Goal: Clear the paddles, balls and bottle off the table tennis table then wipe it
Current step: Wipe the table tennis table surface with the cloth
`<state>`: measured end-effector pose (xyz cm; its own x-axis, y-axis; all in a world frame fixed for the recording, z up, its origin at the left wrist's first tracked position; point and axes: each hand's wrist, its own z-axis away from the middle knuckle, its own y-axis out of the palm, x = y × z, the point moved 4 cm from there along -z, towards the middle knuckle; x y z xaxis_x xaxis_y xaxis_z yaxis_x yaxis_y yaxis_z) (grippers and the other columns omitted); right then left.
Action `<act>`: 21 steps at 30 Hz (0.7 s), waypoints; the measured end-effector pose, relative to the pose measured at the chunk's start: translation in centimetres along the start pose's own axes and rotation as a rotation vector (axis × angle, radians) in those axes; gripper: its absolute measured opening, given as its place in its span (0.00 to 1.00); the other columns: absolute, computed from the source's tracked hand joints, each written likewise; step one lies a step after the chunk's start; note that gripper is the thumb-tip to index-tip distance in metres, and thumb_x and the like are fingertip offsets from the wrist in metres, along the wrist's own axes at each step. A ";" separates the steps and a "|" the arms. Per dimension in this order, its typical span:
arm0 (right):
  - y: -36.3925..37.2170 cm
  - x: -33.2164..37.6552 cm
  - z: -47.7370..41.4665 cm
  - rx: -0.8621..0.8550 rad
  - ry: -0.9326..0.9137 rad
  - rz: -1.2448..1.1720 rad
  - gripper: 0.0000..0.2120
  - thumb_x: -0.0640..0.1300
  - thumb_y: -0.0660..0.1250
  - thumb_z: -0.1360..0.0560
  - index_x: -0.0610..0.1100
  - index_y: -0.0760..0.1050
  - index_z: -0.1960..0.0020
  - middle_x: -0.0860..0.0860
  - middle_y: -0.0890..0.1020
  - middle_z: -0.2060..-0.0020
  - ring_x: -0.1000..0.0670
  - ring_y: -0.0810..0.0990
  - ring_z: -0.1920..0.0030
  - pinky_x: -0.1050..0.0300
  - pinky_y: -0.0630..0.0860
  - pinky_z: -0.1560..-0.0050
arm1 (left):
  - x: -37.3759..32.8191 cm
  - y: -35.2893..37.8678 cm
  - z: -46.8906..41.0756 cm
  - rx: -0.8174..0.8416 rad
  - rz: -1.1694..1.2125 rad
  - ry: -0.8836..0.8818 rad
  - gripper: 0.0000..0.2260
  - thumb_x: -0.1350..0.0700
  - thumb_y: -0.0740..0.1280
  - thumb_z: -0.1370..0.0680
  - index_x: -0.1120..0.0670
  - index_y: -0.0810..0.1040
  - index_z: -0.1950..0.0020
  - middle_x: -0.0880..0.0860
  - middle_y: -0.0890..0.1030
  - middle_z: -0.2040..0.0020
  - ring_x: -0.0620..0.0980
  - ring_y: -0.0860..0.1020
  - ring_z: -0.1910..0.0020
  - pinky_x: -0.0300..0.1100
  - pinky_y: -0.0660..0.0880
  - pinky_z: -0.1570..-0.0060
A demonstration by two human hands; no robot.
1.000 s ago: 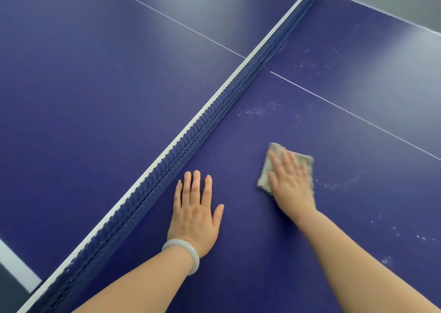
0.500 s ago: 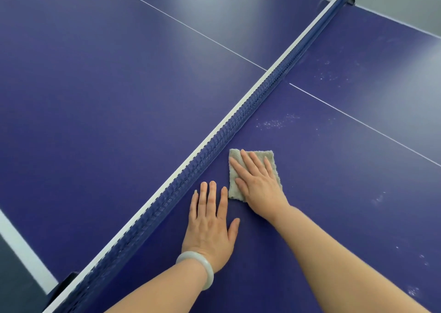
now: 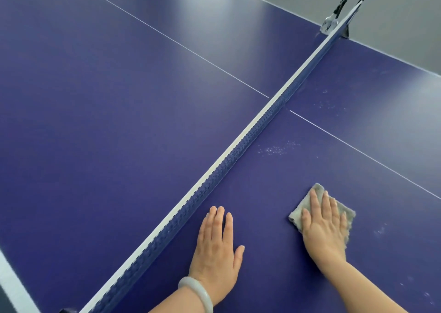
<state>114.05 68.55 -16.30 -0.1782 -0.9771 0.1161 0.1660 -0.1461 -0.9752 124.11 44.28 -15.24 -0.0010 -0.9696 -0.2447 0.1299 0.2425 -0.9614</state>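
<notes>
The dark blue table tennis table [image 3: 100, 112] fills the view, with no paddles, balls or bottle on it. My right hand [image 3: 324, 227] presses flat on a folded grey cloth [image 3: 343, 211] on the half of the table nearest me, right of the net. My left hand [image 3: 217, 248] rests flat on the table with straight fingers, close beside the net, and wears a pale bangle at the wrist. White specks [image 3: 276, 149] lie on the surface ahead of the cloth.
The net [image 3: 241, 150] runs diagonally from bottom left to its clamp post [image 3: 334, 18] at the far edge. A white centre line [image 3: 358, 151] crosses the table. More faint specks [image 3: 329, 104] sit past that line. Grey floor lies beyond the far edge.
My right hand slid the cloth from beside the net out to the right, away from my left hand. The view lifted and now shows the far net post.
</notes>
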 end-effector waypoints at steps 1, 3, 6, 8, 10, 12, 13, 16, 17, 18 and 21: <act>0.0 -0.1 0.0 -0.005 -0.004 0.000 0.27 0.54 0.42 0.17 0.55 0.39 0.20 0.53 0.40 0.21 0.52 0.37 0.22 0.49 0.36 0.23 | -0.4 -0.2 -1.1 0.000 -0.004 0.058 0.28 0.43 0.54 0.22 0.57 0.73 0.29 0.60 0.72 0.30 0.59 0.68 0.28 0.56 0.67 0.30; 0.0 -0.2 -0.1 0.000 -0.014 0.003 0.27 0.54 0.42 0.17 0.56 0.39 0.20 0.54 0.40 0.21 0.53 0.36 0.22 0.49 0.36 0.23 | -1.1 -0.5 -4.1 0.016 -0.018 0.138 0.29 0.43 0.53 0.20 0.57 0.63 0.23 0.60 0.63 0.24 0.59 0.59 0.23 0.55 0.58 0.25; -0.1 -0.3 -0.4 0.016 -0.041 0.021 0.27 0.55 0.42 0.17 0.56 0.39 0.20 0.55 0.40 0.21 0.54 0.36 0.22 0.49 0.36 0.23 | -0.9 -0.7 -9.1 0.072 -0.044 0.113 0.33 0.39 0.48 0.18 0.55 0.43 0.20 0.58 0.44 0.20 0.57 0.40 0.21 0.54 0.39 0.23; -0.2 -0.5 -0.6 0.020 -0.051 0.042 0.27 0.55 0.42 0.17 0.56 0.39 0.20 0.55 0.40 0.21 0.54 0.36 0.22 0.50 0.36 0.23 | -0.6 -0.3 -10.8 0.093 -0.074 0.103 0.34 0.37 0.46 0.19 0.54 0.39 0.20 0.57 0.41 0.20 0.57 0.37 0.22 0.53 0.37 0.24; -0.2 -0.5 -0.9 0.021 -0.074 0.052 0.27 0.56 0.40 0.18 0.57 0.38 0.21 0.56 0.40 0.21 0.55 0.36 0.22 0.51 0.36 0.23 | -0.5 0.1 -11.1 0.084 -0.111 0.118 0.34 0.36 0.45 0.19 0.54 0.38 0.21 0.58 0.41 0.20 0.58 0.37 0.22 0.54 0.37 0.24; -0.3 0.0 -1.3 0.012 -0.155 0.030 0.27 0.57 0.37 0.20 0.59 0.39 0.21 0.57 0.41 0.21 0.58 0.36 0.23 0.52 0.36 0.23 | -0.5 0.4 -11.0 0.051 -0.118 0.115 0.34 0.37 0.44 0.19 0.54 0.39 0.21 0.58 0.43 0.20 0.58 0.39 0.22 0.53 0.37 0.26; -0.4 0.6 -1.6 0.018 -0.227 0.017 0.27 0.57 0.37 0.20 0.60 0.40 0.21 0.58 0.42 0.21 0.59 0.35 0.23 0.53 0.35 0.23 | -0.5 0.6 -11.0 0.043 -0.105 0.111 0.34 0.36 0.44 0.20 0.54 0.40 0.20 0.57 0.43 0.20 0.57 0.40 0.21 0.52 0.38 0.26; -0.4 3.8 -3.4 0.031 -0.450 0.037 0.24 0.55 0.40 0.17 0.60 0.39 0.22 0.61 0.42 0.22 0.59 0.35 0.23 0.51 0.35 0.23 | -0.4 0.7 -11.1 0.046 -0.082 0.103 0.34 0.36 0.42 0.21 0.53 0.41 0.20 0.56 0.43 0.20 0.55 0.39 0.21 0.52 0.40 0.25; -0.5 5.3 -4.3 0.027 -0.500 0.047 0.25 0.55 0.41 0.16 0.60 0.38 0.22 0.61 0.41 0.22 0.59 0.35 0.23 0.50 0.35 0.23 | -0.3 0.7 -11.1 0.039 -0.074 0.099 0.34 0.35 0.41 0.22 0.52 0.41 0.20 0.55 0.43 0.20 0.55 0.38 0.22 0.51 0.40 0.25; -0.6 6.8 -5.3 0.021 -0.539 0.056 0.25 0.55 0.42 0.17 0.59 0.37 0.22 0.61 0.40 0.22 0.59 0.34 0.23 0.48 0.34 0.23 | -0.3 0.6 -11.1 0.038 -0.067 0.092 0.35 0.35 0.40 0.23 0.52 0.41 0.20 0.55 0.42 0.20 0.54 0.38 0.22 0.51 0.40 0.25; -0.7 11.5 -8.7 -0.009 -0.633 0.105 0.26 0.56 0.42 0.17 0.57 0.38 0.21 0.58 0.42 0.21 0.55 0.36 0.22 0.45 0.33 0.23 | -0.5 0.4 -11.1 0.040 -0.076 0.078 0.36 0.34 0.39 0.24 0.52 0.44 0.20 0.55 0.44 0.20 0.54 0.39 0.21 0.50 0.38 0.27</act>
<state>103.43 58.71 -15.96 0.4466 -0.8885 0.1059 0.1426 -0.0462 -0.9887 113.12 45.20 -16.87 -0.0897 -0.9792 -0.1821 0.1661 0.1655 -0.9721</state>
